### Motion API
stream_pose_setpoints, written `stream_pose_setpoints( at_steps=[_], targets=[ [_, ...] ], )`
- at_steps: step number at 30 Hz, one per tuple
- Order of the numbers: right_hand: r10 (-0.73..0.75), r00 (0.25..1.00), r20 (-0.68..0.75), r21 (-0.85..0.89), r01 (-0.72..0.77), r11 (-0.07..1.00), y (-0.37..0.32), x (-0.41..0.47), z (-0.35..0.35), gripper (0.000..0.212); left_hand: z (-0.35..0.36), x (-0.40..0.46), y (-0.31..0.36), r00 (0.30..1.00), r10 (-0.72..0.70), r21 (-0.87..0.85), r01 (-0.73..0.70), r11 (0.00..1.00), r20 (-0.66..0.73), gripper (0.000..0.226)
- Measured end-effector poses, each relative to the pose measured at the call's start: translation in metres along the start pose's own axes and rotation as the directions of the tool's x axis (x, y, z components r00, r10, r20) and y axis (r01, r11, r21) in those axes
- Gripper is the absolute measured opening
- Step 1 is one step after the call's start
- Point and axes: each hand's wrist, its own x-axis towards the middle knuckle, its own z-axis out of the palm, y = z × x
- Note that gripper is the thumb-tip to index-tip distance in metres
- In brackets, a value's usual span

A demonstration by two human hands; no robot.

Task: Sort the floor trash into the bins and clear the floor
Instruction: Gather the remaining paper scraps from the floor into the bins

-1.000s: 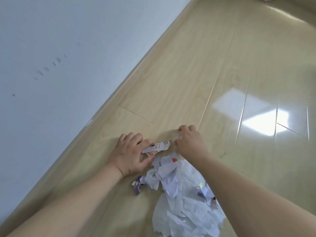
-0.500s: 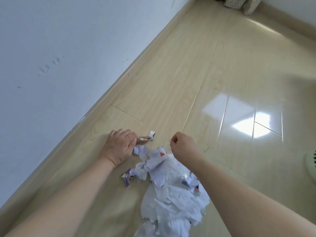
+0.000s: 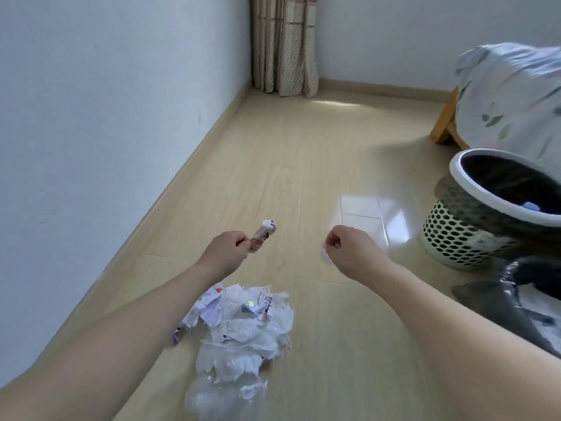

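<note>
My left hand (image 3: 226, 250) grips a crumpled printed wrapper (image 3: 263, 233) that sticks up out of the fist, above the wooden floor. My right hand (image 3: 346, 249) is curled and pinches a small white scrap (image 3: 325, 253) at its fingertips. Below both hands a pile of torn white paper and wrappers (image 3: 243, 323) lies on the floor, with clear plastic (image 3: 224, 396) at its near end. A white perforated bin (image 3: 485, 205) with a dark liner stands to the right, apart from both hands.
A second container lined with a dark bag (image 3: 534, 299) sits at the right edge, below the white bin. The white wall (image 3: 91, 117) runs along the left. A curtain (image 3: 283, 44) hangs in the far corner. A bed with pale bedding (image 3: 510, 95) stands at the far right.
Both hands have lifted off the floor away from the pile, the left taking the wrapper with it. The view has tilted up, bringing the bins, bed and curtain into sight.
</note>
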Motion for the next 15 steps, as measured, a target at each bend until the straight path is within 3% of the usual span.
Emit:
stream_pose_setpoints(
  at_steps=[5, 7, 9, 12, 15],
  targets=[
    [0.188, 0.972, -0.141, 0.151, -0.167, 0.974, 0.107, -0.046, -0.091, 0.011, 0.049, -0.019, 0.156, 0.964, 0.161, 0.039, -0.173, 0.984, 0.211, 0.02],
    [0.292, 0.952, -0.094, 0.156, -0.276, 0.949, 0.152, -0.063, -0.128, 0.016, 0.088, -0.031, 0.214, 0.945, 0.203, 0.031, -0.219, 0.975, 0.257, 0.02],
    [0.402, 0.915, -0.037, 0.164, -0.392, 0.905, 0.194, -0.08, -0.162, 0.021, 0.133, -0.045, 0.264, 0.927, 0.231, 0.017, -0.247, 0.969, 0.297, 0.021],
    [0.532, 0.835, -0.142, 0.303, -0.474, 0.826, 0.249, -0.103, -0.195, 0.017, 0.207, -0.061, 0.32, 0.896, 0.266, 0.021, -0.292, 0.956, 0.356, 0.023],
    [0.621, 0.766, -0.168, 0.281, -0.567, 0.774, 0.288, -0.128, -0.203, 0.023, 0.27, -0.082, 0.364, 0.846, 0.249, 0.074, -0.32, 0.945, 0.471, 0.037]
  ],
)
